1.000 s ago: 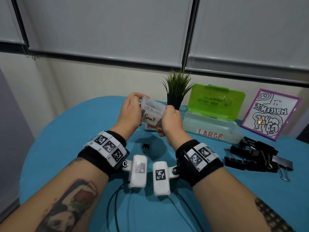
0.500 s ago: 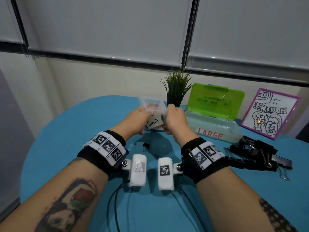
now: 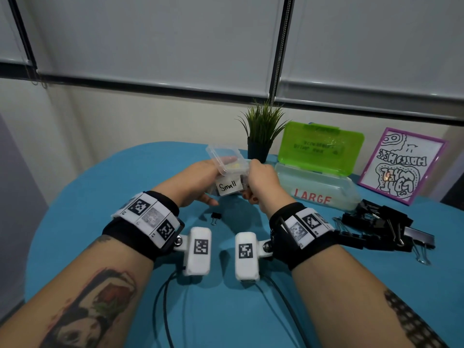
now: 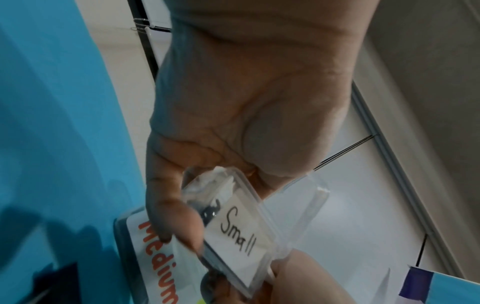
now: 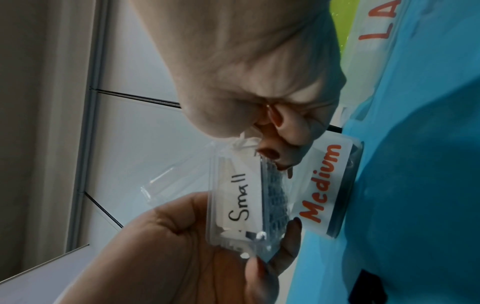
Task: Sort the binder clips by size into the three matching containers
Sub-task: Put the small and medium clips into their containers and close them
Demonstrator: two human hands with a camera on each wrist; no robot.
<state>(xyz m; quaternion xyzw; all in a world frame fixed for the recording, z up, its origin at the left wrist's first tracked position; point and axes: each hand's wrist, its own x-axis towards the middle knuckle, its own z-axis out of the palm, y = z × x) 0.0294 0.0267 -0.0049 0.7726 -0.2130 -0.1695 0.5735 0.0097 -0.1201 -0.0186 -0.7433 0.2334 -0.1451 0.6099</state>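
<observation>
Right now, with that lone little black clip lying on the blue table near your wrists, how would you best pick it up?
Probably from straight above, pinching the small binder clip across its black body with thumb and forefinger. It lies alone on the table, so nothing blocks the fingers. Both the left hand and the right hand are busy holding the Small container.

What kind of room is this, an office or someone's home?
Probably an office or a small workroom. A blue table stands against windows with roller blinds, and on it are labelled containers, a pile of binder clips and a potted plant.
</observation>
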